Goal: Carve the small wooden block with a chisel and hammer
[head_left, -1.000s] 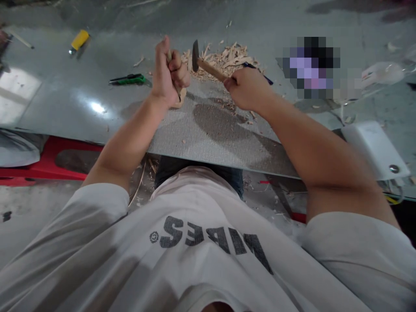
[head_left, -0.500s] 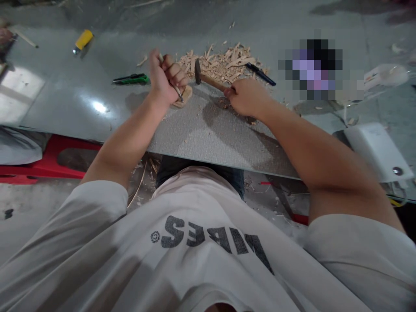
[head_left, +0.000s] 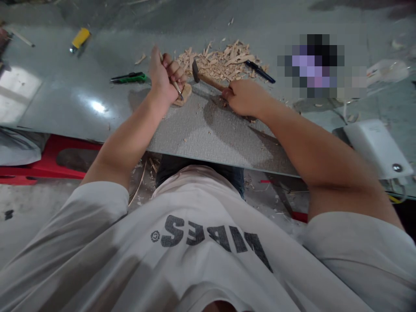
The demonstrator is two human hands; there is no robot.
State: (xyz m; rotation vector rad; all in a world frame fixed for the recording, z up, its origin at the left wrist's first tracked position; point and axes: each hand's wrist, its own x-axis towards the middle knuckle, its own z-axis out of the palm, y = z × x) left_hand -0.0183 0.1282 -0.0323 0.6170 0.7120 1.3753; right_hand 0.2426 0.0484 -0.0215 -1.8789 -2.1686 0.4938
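My left hand (head_left: pixel 165 78) is closed around a thin chisel (head_left: pixel 177 89), whose tip rests on a small light wooden piece (head_left: pixel 186 96) on the table. Part of the piece is hidden under that hand. My right hand (head_left: pixel 245 97) grips the wooden handle of a small hammer (head_left: pixel 210 80), its dark head pointing left, just right of the chisel and apart from it. Behind the hammer lies a heap of wood shavings (head_left: pixel 224 58). A green cutter knife (head_left: pixel 130 78) lies left of my left hand.
On the grey table (head_left: pixel 201 134) are a dark blue pen-like tool (head_left: pixel 260 71) beside the shavings and a yellow-handled tool (head_left: pixel 80 40) at the back left. A white box (head_left: pixel 377 147) with cables stands at the right edge. A pixelated patch covers something at the back right.
The hammer and my right hand have shifted very slightly to the left. Otherwise the view has moved a little, and both hands keep their grips.
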